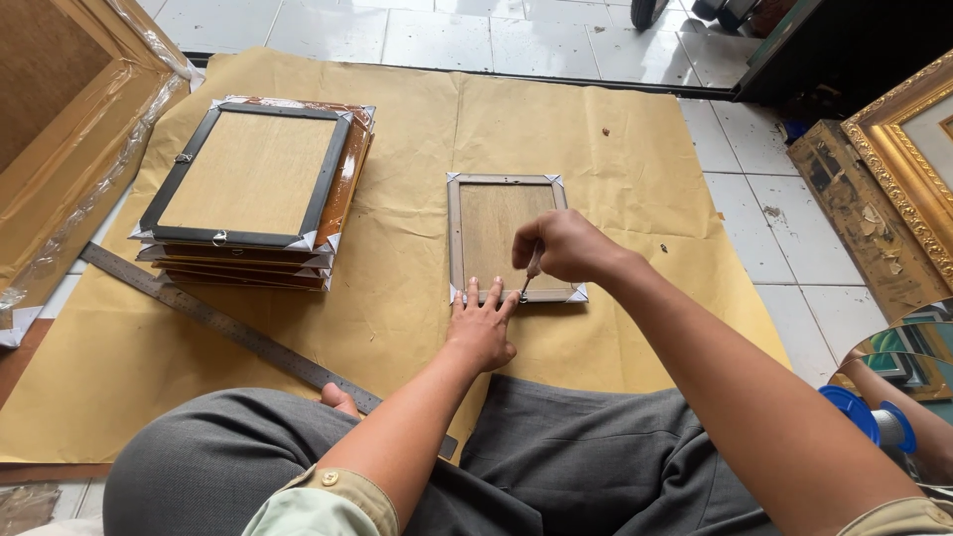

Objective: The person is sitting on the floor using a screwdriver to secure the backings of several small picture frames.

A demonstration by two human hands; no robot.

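Right hand (568, 245) fisted around a small screwdriver (530, 272), tip at the near edge of the picture frame (506, 236); left hand (483, 328) flat, fingers spread, pinning that edge, holding nothing. Frame lies face-down mid brown paper sheet (417, 298), wood back, pale rim, what look like card corner guards. Open paper all round; stack of frames (253, 194) well left, steel ruler (228, 328) near-left.

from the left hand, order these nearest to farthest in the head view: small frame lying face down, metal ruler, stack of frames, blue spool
From the left hand:
1. Small frame, touching its fingertips, just ahead.
2. Metal ruler, on the brown paper to the left.
3. Stack of frames, farther left and ahead.
4. Blue spool, far right, off the paper.
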